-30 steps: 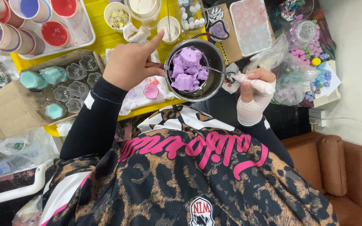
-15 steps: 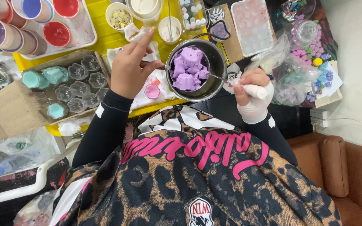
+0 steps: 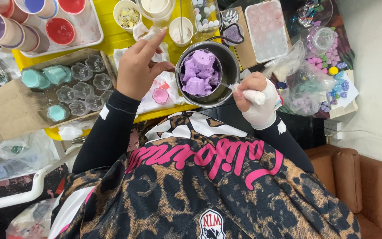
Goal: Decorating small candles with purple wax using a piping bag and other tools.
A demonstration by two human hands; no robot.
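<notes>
A small metal pot (image 3: 226, 86) holds several purple flower-shaped wax chunks (image 3: 198, 73). My right hand (image 3: 255, 99), in a white glove, grips the pot's cloth-wrapped handle and holds the pot above the table's front edge. My left hand (image 3: 142, 66) is bare and sits just left of the pot, fingertips at its rim, index finger stretched toward the white cloth (image 3: 149, 33). A small pink flower piece (image 3: 160, 95) lies on the stained cloth beneath my left hand.
A clear mould tray (image 3: 74, 88) with teal-filled cups sits left in a cardboard box. Paint cups (image 3: 60, 31) stand in a white tray at the back left. Small bowls (image 3: 127, 13), a clear pink mould tray (image 3: 266, 31) and plastic bags of coloured pieces (image 3: 308, 95) ring the yellow table (image 3: 111, 42).
The pot has drifted slightly left and closer to my body. My left hand moved from gripping the pot's rim to resting beside it with fingers more extended.
</notes>
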